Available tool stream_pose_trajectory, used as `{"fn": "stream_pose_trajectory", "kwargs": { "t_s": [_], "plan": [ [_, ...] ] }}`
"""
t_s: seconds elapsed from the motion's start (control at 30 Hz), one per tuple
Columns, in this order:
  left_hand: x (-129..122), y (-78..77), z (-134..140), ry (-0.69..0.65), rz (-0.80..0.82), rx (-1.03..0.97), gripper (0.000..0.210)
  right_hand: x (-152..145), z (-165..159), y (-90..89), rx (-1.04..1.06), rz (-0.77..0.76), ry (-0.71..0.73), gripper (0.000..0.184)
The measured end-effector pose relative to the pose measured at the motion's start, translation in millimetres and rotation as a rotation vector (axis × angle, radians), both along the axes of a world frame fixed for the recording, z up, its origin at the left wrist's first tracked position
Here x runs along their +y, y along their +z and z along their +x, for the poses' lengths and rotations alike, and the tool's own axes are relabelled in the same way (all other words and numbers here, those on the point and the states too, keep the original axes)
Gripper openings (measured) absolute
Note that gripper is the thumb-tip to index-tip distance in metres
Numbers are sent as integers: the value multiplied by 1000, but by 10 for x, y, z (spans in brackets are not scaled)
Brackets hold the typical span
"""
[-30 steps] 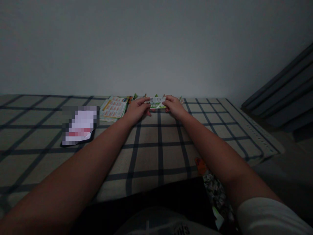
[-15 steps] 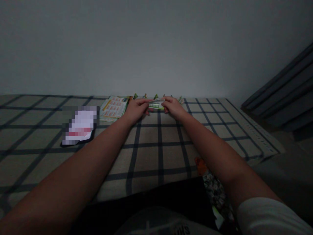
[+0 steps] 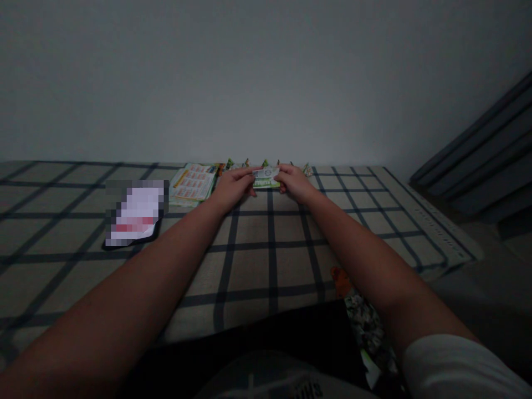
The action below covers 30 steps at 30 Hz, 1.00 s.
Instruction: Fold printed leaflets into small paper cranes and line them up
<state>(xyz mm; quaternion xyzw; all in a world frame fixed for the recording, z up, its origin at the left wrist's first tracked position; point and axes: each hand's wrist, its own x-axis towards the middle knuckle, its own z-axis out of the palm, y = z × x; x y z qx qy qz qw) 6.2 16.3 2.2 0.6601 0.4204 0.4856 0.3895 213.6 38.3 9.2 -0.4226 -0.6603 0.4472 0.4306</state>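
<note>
Between my two hands is a small flat printed paper piece (image 3: 266, 178), green and white, whose exact kind I cannot make out. My left hand (image 3: 233, 185) pinches its left end and my right hand (image 3: 294, 182) its right end, thumbs on the near face. The piece is held above the checked cloth, tilted so its printed face shows. Just behind my hands, along the wall, stand several small folded colourful paper shapes (image 3: 266, 163), partly hidden by my fingers. Left of my left hand lies a pile of printed leaflets (image 3: 193, 182).
A phone (image 3: 137, 213) with a blurred bright screen lies on the checked cloth (image 3: 253, 266) at the left. Near my right forearm are an orange object (image 3: 341, 281) and a patterned bundle (image 3: 368, 324). The wall (image 3: 266, 83) rises behind; dark folded fabric (image 3: 482, 155) hangs at right.
The printed paper piece has tipped, so more of its face now shows between my hands. Both hands have stayed nearly in place and keep their hold.
</note>
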Motion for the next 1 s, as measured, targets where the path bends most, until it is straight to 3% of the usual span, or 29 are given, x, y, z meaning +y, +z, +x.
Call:
{"fn": "stream_pose_trajectory", "kwargs": {
  "t_s": [0.27,0.53,1.0],
  "plan": [
    [-32,42,-2,54,18,42,45,-42,-21,18,1,-34,12,15],
    [52,-47,11,-55,-93,-120,57,-59,-32,54,-5,-32,20,15],
    [27,-17,10,-3,-47,-68,45,-69,-27,35,3,-73,27,15]
  ]
}}
